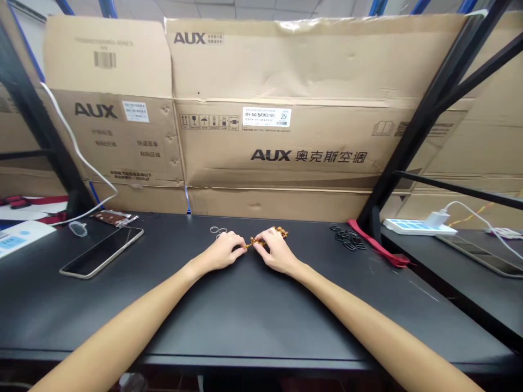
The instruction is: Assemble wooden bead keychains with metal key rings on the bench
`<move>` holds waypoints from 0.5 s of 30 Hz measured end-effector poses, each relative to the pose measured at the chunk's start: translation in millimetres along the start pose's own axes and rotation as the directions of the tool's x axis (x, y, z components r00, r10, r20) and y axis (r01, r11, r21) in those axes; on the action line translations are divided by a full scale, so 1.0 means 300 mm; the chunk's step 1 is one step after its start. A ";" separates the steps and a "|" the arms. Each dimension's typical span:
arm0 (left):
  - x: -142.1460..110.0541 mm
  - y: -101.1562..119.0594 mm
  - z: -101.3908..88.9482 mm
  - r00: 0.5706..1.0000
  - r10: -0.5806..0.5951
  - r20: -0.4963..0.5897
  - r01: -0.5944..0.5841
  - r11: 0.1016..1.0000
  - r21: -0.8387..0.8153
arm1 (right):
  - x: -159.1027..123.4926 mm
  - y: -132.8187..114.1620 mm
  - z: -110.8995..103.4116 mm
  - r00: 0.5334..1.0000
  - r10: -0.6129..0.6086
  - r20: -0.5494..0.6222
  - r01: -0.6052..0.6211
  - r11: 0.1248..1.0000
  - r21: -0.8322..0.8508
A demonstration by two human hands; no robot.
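A small golden-brown strand that looks beaded or braided [283,233] lies at the middle of the dark table, between and behind my hands. My left hand [223,251] pinches its thin left end between thumb and fingertips. Just to the right, my right hand [277,251] is closed on the strand with thumb and forefinger, while its bulkier part shows past the fingers. Exactly what kind of piece it is cannot be made out. Several thin silver-coloured rings [214,230] lie beside my left hand, some partly hidden behind it.
Several black loops [348,239] lie to the right near a red strap [378,247]. At left are a phone [102,253], a brown packet [114,218] and a white cable [77,136]. Cardboard [306,71] walls the back; black metal posts [420,109] flank the table [245,316].
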State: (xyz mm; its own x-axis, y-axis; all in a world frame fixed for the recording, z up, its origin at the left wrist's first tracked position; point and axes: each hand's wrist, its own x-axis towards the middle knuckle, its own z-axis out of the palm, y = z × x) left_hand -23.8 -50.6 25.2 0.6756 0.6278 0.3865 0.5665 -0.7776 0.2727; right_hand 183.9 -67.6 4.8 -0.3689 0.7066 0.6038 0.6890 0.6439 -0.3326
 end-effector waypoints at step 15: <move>0.010 -0.011 -0.004 0.998 -0.053 0.033 0.061 0.942 -0.331 | 0.011 -0.013 0.008 0.998 0.038 0.051 -0.039 0.999 0.020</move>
State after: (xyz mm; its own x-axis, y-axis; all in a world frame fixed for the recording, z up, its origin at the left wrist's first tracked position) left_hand -24.3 -46.3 26.4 0.6597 0.6689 0.3425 0.4187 -0.7056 0.5717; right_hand 178.7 -67.2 6.3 -0.3733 0.7447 0.5532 0.6902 0.6215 -0.3707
